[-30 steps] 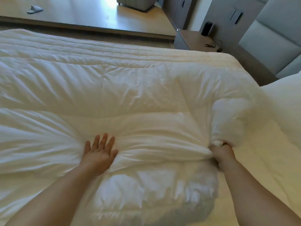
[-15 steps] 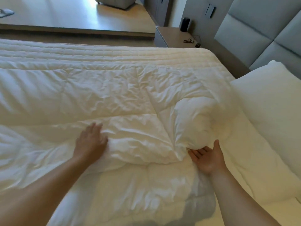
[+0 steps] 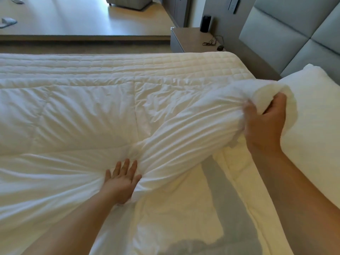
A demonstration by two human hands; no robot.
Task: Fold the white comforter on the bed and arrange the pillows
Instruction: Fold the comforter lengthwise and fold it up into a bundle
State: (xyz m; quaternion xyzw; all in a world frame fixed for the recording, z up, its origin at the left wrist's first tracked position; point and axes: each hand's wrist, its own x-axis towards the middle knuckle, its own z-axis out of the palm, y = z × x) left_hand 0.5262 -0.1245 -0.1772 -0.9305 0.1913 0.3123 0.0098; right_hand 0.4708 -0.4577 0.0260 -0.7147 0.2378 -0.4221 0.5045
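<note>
The white comforter [image 3: 82, 111] lies spread and creased across the bed. My right hand [image 3: 265, 124] grips a bunched corner of it, lifted off the mattress near the pillow. My left hand [image 3: 122, 181] lies flat on the comforter with fingers spread, pressing down where the lifted fold begins. A white pillow [image 3: 316, 126] rests at the right, against the headboard, partly hidden by the raised corner.
The quilted mattress pad [image 3: 165, 65] shows along the far edge. A grey padded headboard [image 3: 294, 34] stands at the right. A bedside table [image 3: 195, 40] at the far side carries a black speaker [image 3: 206, 23] and a cable. Wooden floor lies beyond.
My right hand, open half a second ago, has closed on the comforter's corner and raised it up and to the right. My left hand slid a little toward the middle, staying flat.
</note>
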